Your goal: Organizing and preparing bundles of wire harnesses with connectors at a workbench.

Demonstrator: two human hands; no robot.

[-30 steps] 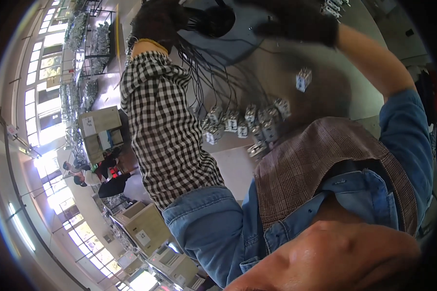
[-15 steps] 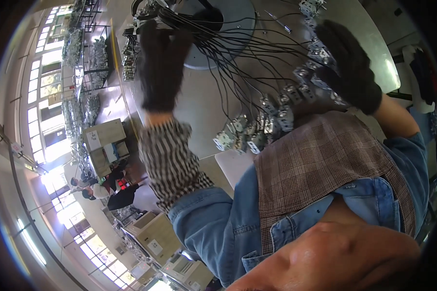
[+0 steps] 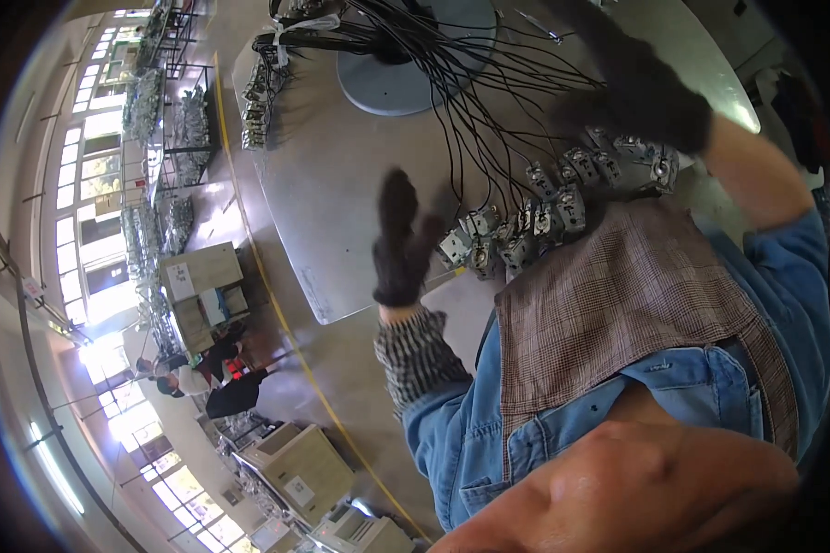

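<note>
My left hand (image 3: 404, 241), in a black glove, is just left of a cluster of metal latch-like mechanisms (image 3: 484, 244). Its fingers point up and its thumb stands apart; nothing shows in it. Over the right part of the table is my right hand (image 3: 650, 92), also black-gloved and smeared by motion. Its fingers stretch toward the far side, with the thumb spread over the cables. Black cables (image 3: 461, 101) run from a bundle at the far side to the mechanisms, which lie in a curved row along the near table edge. I see nothing held in the right hand.
A round grey base (image 3: 369, 97) stands on the metal table (image 3: 327, 212) under the cables. More mechanisms (image 3: 254, 115) line the far left edge. A white tie (image 3: 295, 32) wraps the bundle. A screwdriver-like tool (image 3: 542, 28) lies far right. Two people (image 3: 203, 378) are off left.
My left hand has left the cable bundle and come nearer and to the right, beside the mechanisms. My right hand has shifted up and a little left, off the right-hand mechanisms.
</note>
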